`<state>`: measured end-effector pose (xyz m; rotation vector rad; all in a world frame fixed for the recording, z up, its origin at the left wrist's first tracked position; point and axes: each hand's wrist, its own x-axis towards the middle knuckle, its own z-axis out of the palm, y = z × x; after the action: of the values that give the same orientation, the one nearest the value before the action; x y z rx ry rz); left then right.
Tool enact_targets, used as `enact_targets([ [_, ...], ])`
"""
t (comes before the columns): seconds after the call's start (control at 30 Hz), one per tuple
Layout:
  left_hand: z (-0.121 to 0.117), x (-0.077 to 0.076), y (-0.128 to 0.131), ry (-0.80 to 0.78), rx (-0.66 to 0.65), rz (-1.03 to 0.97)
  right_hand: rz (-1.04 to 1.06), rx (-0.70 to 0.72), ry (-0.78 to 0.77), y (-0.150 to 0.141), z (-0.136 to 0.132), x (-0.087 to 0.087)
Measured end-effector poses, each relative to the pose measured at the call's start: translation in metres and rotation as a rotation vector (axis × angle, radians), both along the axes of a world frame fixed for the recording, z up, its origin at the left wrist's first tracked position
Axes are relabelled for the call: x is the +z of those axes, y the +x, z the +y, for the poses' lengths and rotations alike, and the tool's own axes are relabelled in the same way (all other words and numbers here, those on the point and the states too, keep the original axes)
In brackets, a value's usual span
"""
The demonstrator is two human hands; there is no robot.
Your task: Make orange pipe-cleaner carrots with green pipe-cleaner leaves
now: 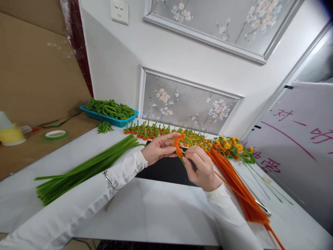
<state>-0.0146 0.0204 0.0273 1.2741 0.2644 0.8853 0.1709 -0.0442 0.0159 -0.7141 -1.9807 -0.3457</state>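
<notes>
An orange pipe cleaner wound into a ridged, curved coil (pixel 178 145) is held up over a black mat (pixel 166 171). My left hand (pixel 159 148) pinches the coil from the left between thumb and fingers. From the right, my right hand (pixel 201 166) has its fingers closed at the coil's lower end, where a green pipe cleaner (pixel 188 140) loops out. Exactly how the right fingertips grip is partly hidden. Long orange pipe cleaners (pixel 238 184) lie beside my right forearm, and a bundle of long green pipe cleaners (pixel 91 166) lies beyond my left sleeve.
A blue basket (pixel 117 121) of green bent pieces stands at the back left. Rows of small orange-and-green pieces (pixel 153 131) and yellow-orange pipe-cleaner flowers (pixel 227 145) line the wall. Green tape (pixel 56 134) lies on cardboard at left; scissors (pixel 263 207) lie at right.
</notes>
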Motion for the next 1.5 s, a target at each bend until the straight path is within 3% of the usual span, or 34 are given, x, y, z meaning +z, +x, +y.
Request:
enact_targets([
  [0.17,0.002,-0.006,0.006,-0.001,0.135,-0.024,-0.027,0.013,-0.011,-0.003,-0.003,0.002],
  [0.5,-0.003,-0.005,0.010,0.021,0.218,-0.028,-0.090,-0.029,-0.057,-0.005,-0.002,0.000],
  [1.0,-0.004,-0.003,0.009,0.024,0.163,-0.024,0.207,-0.020,-0.158,-0.006,-0.001,0.000],
  [1.3,-0.003,-0.005,0.008,0.133,0.164,0.036,0.146,-0.016,-0.177,-0.008,-0.002,0.000],
  [1.5,-0.007,-0.001,0.007,0.054,0.102,-0.001,0.058,-0.076,-0.062,-0.004,0.003,-0.003],
])
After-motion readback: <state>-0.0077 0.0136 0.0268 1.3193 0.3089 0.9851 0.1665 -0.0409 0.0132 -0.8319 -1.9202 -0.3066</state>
